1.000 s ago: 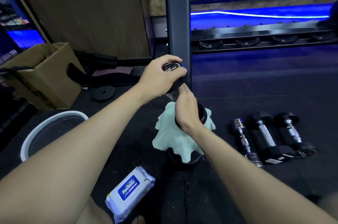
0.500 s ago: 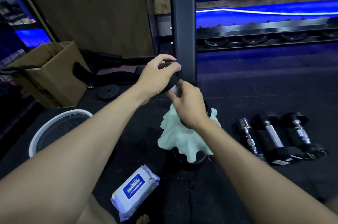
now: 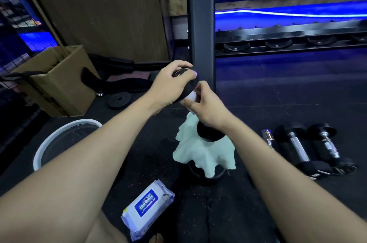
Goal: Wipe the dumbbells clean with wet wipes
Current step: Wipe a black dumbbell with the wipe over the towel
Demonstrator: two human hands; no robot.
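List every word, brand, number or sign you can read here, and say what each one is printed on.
"Hui Baili", white letters on the blue label of the wet wipes pack lying on the floor.
Smaller line under that brand name on the same label: too small to read.
Label on the top end of the dumbbell gripped by the left hand: blurred, unreadable.
Markings on the ends of the dumbbells on the floor: too small to read.

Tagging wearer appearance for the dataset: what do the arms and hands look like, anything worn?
Both forearms are bare to the frame edge, no sleeves in view. The left hand and right hand wear no gloves; no watch, bands or rings can be seen. No markings or cables on either arm.
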